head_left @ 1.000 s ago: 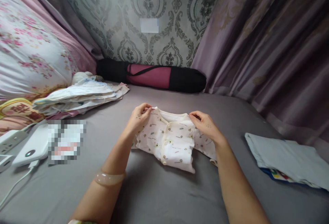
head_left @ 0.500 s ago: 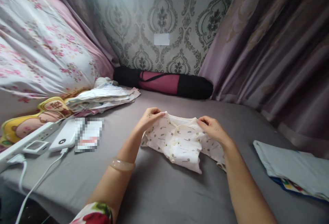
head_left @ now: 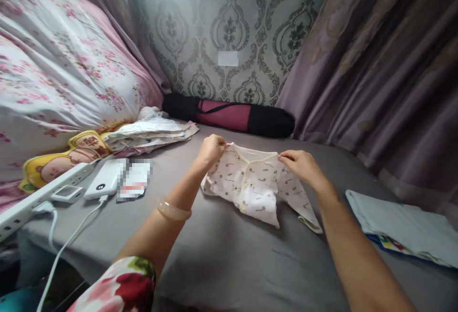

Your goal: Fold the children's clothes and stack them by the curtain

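A small white baby shirt [head_left: 252, 188] with tiny prints and a button front hangs over the grey bed sheet [head_left: 229, 259], its lower part still resting on the sheet. My left hand [head_left: 210, 150] pinches the shirt's left shoulder. My right hand [head_left: 302, 166] pinches the right shoulder. Both hands are closed on the fabric and hold the collar edge stretched between them. A pale bangle [head_left: 173, 209] sits on my left wrist.
Folded light-blue cloth [head_left: 400, 228] lies at the right. A pile of folded clothes [head_left: 152, 133] and a floral quilt [head_left: 60, 78] are at the left. A power bank [head_left: 106, 185], a power strip [head_left: 39, 197] and cables lie near the left edge. A rolled mat in a bag [head_left: 229, 115] lies against the wall.
Both hands have lifted the shirt's shoulders off the sheet and moved them a little farther away. The camera view has shifted to the left.
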Available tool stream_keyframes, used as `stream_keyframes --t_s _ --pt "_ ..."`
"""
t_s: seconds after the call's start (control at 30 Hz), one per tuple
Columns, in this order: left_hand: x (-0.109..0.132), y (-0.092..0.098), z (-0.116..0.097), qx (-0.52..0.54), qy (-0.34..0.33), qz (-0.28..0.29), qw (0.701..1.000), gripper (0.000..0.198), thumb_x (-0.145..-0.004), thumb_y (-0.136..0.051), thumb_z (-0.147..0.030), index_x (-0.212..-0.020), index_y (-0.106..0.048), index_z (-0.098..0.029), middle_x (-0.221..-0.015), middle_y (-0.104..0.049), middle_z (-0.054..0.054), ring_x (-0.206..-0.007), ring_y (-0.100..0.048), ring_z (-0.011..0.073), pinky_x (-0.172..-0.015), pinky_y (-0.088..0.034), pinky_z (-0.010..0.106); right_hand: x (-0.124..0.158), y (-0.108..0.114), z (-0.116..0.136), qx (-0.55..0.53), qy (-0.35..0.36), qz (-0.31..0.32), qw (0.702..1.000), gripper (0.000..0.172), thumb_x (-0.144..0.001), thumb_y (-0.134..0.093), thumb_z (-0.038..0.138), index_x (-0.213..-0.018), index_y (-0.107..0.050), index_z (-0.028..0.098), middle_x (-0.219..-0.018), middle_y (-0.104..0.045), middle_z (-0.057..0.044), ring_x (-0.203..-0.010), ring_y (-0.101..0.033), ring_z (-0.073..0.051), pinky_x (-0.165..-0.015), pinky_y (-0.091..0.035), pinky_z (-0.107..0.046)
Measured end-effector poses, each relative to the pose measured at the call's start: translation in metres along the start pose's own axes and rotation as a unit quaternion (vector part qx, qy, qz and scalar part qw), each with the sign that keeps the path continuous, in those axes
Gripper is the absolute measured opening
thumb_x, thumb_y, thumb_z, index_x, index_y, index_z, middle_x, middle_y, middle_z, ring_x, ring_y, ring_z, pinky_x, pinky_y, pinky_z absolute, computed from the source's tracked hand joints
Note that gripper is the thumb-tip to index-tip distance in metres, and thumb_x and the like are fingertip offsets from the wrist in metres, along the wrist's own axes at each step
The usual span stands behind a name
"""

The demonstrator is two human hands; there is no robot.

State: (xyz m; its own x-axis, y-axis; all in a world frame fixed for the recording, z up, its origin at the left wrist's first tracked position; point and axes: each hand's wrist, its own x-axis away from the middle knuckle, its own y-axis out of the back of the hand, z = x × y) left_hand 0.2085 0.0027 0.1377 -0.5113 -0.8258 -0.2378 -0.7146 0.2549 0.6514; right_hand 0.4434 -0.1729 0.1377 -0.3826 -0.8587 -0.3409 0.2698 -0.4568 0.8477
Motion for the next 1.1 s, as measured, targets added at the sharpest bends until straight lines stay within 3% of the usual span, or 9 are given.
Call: stream_keyframes --t_s 0.13,0.2,0.3,0.53,0.67,0.83,0.93,1.0,1.1 --pt "-0.004 0.0 -0.009 0.153 0.007 -0.021 0.988 0.025 -0.078 -0.066 -0.037 -0.082 -0.073 -0.013 -0.075 -0.069 0.005 -0.059 -0.062 0.0151 -0.053 -0.051 0.024 0.001 0.013 0.012 -0.024 -0.064 -0.053 0.996 0.021 -0.081 -0.059 0.032 -0.087 -0.077 0.022 -0.07 -0.074 -0.004 -0.069 -0.07 -0.023 -0.069 -0.051 -0.032" --pt "-0.01 0.002 -0.011 0.16 -0.029 -0.062 0.985 0.025 -0.077 -0.066 -0.038 -0.081 -0.073 -0.014 -0.073 -0.069 0.005 -0.064 -0.063 0.0159 -0.058 -0.051 0.024 0.0 0.016 0.018 -0.088 -0.108 -0.066 0.988 0.022 -0.081 -0.06 0.032 -0.089 -0.076 0.019 -0.062 -0.071 -0.002 -0.055 -0.068 -0.02 -0.056 -0.052 -0.029" --pt "-0.019 0.006 -0.018 0.122 -0.094 -0.123 0.98 0.023 -0.079 -0.064 -0.036 -0.082 -0.074 -0.016 -0.074 -0.071 0.006 -0.072 -0.064 0.0178 -0.065 -0.05 0.025 -0.006 0.017 0.022 -0.175 -0.129 -0.114 0.969 0.021 -0.081 -0.06 0.029 -0.091 -0.074 0.017 -0.072 -0.073 -0.005 -0.054 -0.069 -0.019 -0.047 -0.052 -0.026" --pt "-0.031 0.02 -0.042 0.026 -0.243 -0.218 0.945 0.023 -0.087 -0.057 -0.034 -0.089 -0.073 -0.017 -0.089 -0.07 0.007 -0.078 -0.061 0.0164 -0.075 -0.047 0.026 -0.023 0.024 0.02 -0.084 -0.024 -0.237 0.967 0.02 -0.084 -0.059 0.029 -0.09 -0.074 0.018 -0.078 -0.074 -0.008 -0.075 -0.071 -0.024 -0.071 -0.054 -0.035" --pt "-0.039 0.026 -0.041 -0.011 -0.3 -0.231 0.925 0.029 -0.091 -0.05 -0.036 -0.092 -0.072 -0.018 -0.092 -0.069 0.007 -0.079 -0.059 0.0167 -0.076 -0.047 0.027 -0.027 0.033 0.026 -0.019 0.027 -0.285 0.958 0.022 -0.087 -0.054 0.023 -0.095 -0.073 0.018 -0.091 -0.075 -0.011 -0.086 -0.069 -0.025 -0.081 -0.05 -0.036" --pt "-0.048 0.04 -0.042 -0.073 -0.302 -0.145 0.939 0.027 -0.087 -0.056 -0.039 -0.081 -0.072 -0.018 -0.075 -0.068 0.005 -0.072 -0.06 0.0182 -0.07 -0.045 0.027 -0.033 0.043 0.03 -0.005 0.042 -0.224 0.974 0.017 -0.085 -0.056 0.019 -0.088 -0.073 0.019 -0.082 -0.074 -0.008 -0.081 -0.069 -0.024 -0.078 -0.049 -0.035" --pt "-0.047 0.044 -0.049 -0.039 -0.315 -0.229 0.92 0.024 -0.089 -0.053 -0.036 -0.087 -0.071 -0.019 -0.081 -0.069 0.004 -0.08 -0.06 0.0177 -0.074 -0.044 0.027 -0.035 0.045 0.033 0.01 0.065 -0.314 0.947 0.022 -0.091 -0.05 0.021 -0.096 -0.071 0.018 -0.096 -0.072 -0.01 -0.093 -0.066 -0.024 -0.085 -0.048 -0.036" --pt "-0.044 0.044 -0.053 -0.033 -0.345 -0.258 0.902 0.024 -0.091 -0.05 -0.033 -0.092 -0.069 -0.02 -0.087 -0.068 0.005 -0.086 -0.058 0.0176 -0.079 -0.044 0.028 -0.036 0.043 0.035 0.026 0.092 -0.326 0.941 0.025 -0.093 -0.045 0.022 -0.1 -0.069 0.02 -0.101 -0.071 -0.01 -0.096 -0.065 -0.023 -0.086 -0.047 -0.036" --pt "-0.042 0.039 -0.053 -0.061 -0.366 -0.179 0.911 0.023 -0.089 -0.051 -0.033 -0.086 -0.069 -0.019 -0.082 -0.067 0.005 -0.082 -0.059 0.0179 -0.077 -0.044 0.029 -0.036 0.038 0.035 0.036 0.104 -0.291 0.95 0.024 -0.092 -0.046 0.019 -0.096 -0.069 0.02 -0.096 -0.072 -0.009 -0.091 -0.066 -0.023 -0.083 -0.049 -0.036"
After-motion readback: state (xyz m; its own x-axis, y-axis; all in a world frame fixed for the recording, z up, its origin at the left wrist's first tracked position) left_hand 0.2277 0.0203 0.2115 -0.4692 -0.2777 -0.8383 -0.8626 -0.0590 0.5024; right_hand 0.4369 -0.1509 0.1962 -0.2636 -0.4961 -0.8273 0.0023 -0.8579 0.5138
